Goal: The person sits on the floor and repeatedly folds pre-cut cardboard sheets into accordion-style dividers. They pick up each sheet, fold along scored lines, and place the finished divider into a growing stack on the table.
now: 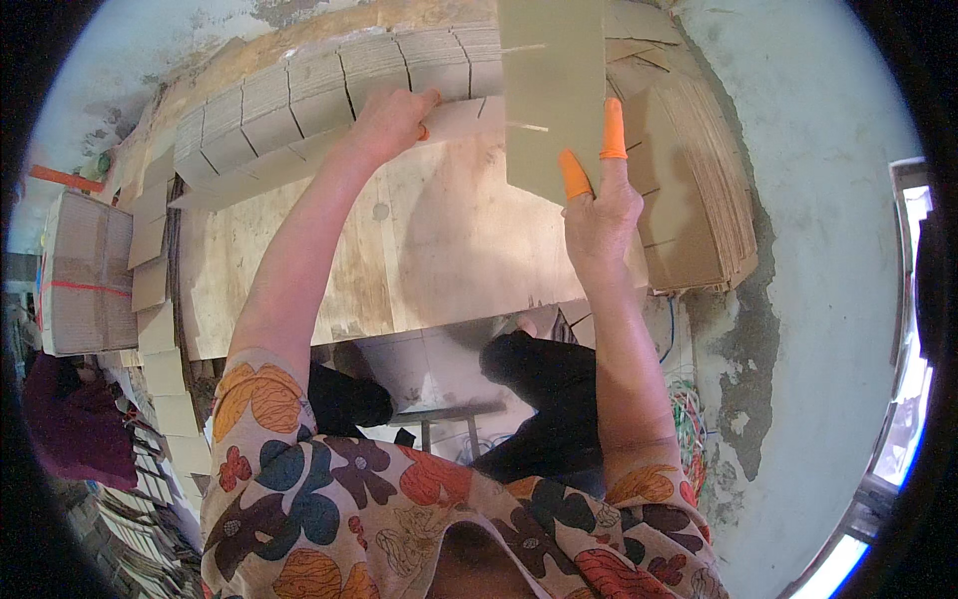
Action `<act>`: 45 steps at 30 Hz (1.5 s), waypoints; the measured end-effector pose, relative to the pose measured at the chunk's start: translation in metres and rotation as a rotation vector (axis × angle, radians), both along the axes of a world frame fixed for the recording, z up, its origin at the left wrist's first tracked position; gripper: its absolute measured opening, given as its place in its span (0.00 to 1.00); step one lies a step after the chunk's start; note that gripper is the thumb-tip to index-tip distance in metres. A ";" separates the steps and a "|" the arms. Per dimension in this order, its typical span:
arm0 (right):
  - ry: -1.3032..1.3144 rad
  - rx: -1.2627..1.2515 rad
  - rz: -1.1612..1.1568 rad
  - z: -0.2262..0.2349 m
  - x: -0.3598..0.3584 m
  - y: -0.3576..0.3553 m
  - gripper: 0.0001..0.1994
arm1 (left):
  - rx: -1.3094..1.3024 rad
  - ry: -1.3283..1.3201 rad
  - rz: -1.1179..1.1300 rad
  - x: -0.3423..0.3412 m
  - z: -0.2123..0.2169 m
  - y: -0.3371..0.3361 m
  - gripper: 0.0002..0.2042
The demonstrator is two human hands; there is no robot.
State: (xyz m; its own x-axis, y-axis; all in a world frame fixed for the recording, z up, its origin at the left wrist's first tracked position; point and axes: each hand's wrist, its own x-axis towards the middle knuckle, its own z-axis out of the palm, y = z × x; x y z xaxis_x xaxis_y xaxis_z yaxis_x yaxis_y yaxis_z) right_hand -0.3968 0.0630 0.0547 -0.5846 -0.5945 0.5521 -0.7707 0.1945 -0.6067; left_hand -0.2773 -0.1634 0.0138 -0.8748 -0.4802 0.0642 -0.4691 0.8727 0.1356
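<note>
My right hand [603, 218] holds an upright slotted cardboard piece [555, 90] by its lower right corner. Orange finger covers sit on its thumb and index finger; its other fingers are hidden. Across the worktable, my left hand [391, 122] is closed at the near edge of a long cardboard strip [299, 158], its fingers curled, with orange at one fingertip. Behind that strip runs a row of packed cardboard pieces [319, 85], split into several blocks by dark slots. The held piece covers the row's right end.
A pale wooden tabletop [439, 240] lies before me. Stacked cardboard sheets [699, 190] stand at the right, beside a stained wall [818, 200]. A taped carton [88, 275] and overlapping cardboard pieces [155, 299] are at the left. Tangled cords [687, 424] hang at lower right.
</note>
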 end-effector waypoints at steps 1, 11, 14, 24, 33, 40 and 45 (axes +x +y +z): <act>-0.024 0.006 0.011 0.002 0.002 -0.001 0.34 | 0.042 0.015 0.010 0.002 -0.002 -0.001 0.10; 0.038 0.025 0.046 -0.004 0.000 0.001 0.33 | 0.039 0.014 -0.062 -0.006 0.017 0.033 0.06; 0.052 0.040 0.066 -0.001 -0.002 0.005 0.32 | -0.031 0.014 -0.063 -0.006 0.013 0.040 0.05; 0.099 0.384 0.040 -0.022 -0.009 0.002 0.29 | -0.058 0.116 -0.172 -0.011 0.028 0.072 0.03; 0.387 0.355 -0.058 -0.003 0.007 0.006 0.31 | -0.152 0.129 -0.260 0.003 0.030 0.092 0.04; 0.132 0.491 0.144 -0.029 -0.008 -0.005 0.33 | 0.255 0.087 -0.232 0.005 0.049 0.094 0.11; 0.162 0.307 0.116 -0.023 0.002 0.000 0.37 | 0.136 0.250 0.031 0.002 0.065 0.034 0.26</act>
State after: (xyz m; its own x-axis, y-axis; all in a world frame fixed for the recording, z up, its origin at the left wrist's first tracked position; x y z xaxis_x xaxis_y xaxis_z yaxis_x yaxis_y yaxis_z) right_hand -0.3945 0.0626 0.0318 -0.4229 -0.8042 0.4177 -0.8799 0.2542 -0.4015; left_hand -0.2749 -0.1291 0.0786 -0.8247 -0.5254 0.2091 -0.4325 0.8243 0.3654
